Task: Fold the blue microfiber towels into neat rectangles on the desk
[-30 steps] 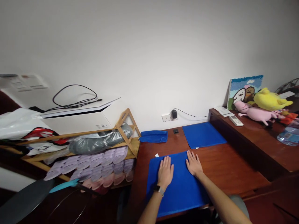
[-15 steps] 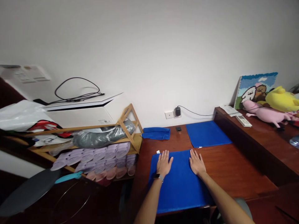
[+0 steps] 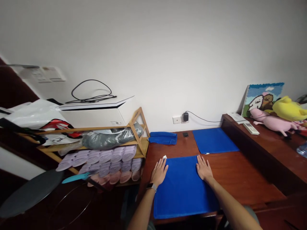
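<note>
A blue cloth lies spread flat at the front of the brown wooden desk. My left hand rests flat over its upper left corner, fingers extended, beside a small white tag. On the upper right corner lies my right hand, palm down with fingers stretched. Neither hand grips anything. Behind, a folded blue cloth sits at the desk's back left, and another flat blue cloth lies at the back right.
A wooden rack with several lilac and pink slippers stands left, a white box on top. A raised ledge at right bears a remote control and plush toys. A charger is plugged into the wall.
My left hand has slid left across the cloth to its left edge. My right hand stays near the upper right corner. The view has shifted slightly.
</note>
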### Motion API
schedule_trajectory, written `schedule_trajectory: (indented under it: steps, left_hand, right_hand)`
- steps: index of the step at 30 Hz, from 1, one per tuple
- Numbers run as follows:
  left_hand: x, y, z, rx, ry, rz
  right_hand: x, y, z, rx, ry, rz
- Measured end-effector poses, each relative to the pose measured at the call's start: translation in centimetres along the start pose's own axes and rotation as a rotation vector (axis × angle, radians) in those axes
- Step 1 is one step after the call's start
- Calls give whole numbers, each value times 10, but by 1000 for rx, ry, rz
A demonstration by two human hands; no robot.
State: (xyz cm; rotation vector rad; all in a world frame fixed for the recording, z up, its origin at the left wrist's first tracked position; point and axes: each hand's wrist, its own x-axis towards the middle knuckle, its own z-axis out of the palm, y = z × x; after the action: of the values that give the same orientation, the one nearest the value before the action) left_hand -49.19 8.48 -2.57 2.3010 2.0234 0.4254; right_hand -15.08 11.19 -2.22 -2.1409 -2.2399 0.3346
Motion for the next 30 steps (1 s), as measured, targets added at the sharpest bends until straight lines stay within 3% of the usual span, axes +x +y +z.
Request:
schedule_trajectory:
  steps: [6, 10, 13, 17, 19, 20, 22, 27, 30]
  left_hand:
    - [-2, -2, -9, 162, -59, -110]
    - [1, 17, -15, 203, 33, -126]
    - [7, 69, -5, 141, 78, 25]
    - [17, 158, 24, -12, -29, 218]
    - [20, 177, 36, -53, -60, 224]
    - [20, 175, 39, -56, -64, 209]
    - [16, 149, 37, -32, -63, 143]
    - [-9, 27, 4, 73, -37, -130]
    - [-22, -12, -11, 67, -28, -108]
  right_hand:
    - [2, -8, -4, -3, -24, 20]
    - [2, -10, -3, 25, 7, 25]
    - [2, -9, -2, 44, 15, 12]
    - [2, -6, 0, 34, 17, -1]
    - [3, -5, 1, 22, 14, -9]
    - [3, -5, 2, 20, 14, -10]
    - [4, -5, 3, 26, 16, -7]
    - [3, -4, 2, 37, 25, 2]
    - [1, -5, 0, 31, 18, 14]
